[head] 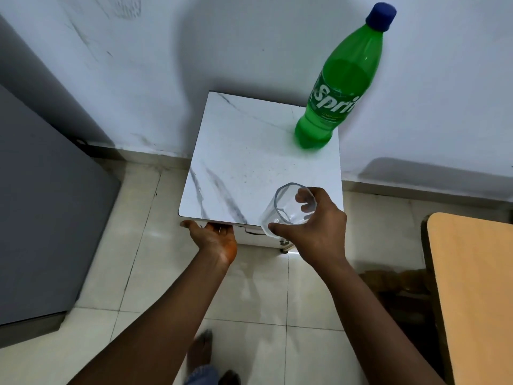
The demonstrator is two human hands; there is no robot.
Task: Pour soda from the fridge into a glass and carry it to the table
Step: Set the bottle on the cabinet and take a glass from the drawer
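A green Sprite bottle (340, 87) with a blue cap stands upright at the far right corner of a small white marble-patterned cabinet top (236, 162). It is roughly half full. My right hand (319, 226) grips an empty clear glass (286, 209), tilted, over the cabinet's near right corner. My left hand (213, 237) is palm up with its fingers curled under the cabinet's front edge; those fingertips are hidden.
A grey fridge (41, 218) stands at the left against the white wall. A light wooden table (472, 287) fills the right edge. Pale floor tiles (249, 315) lie below, with my feet at the bottom.
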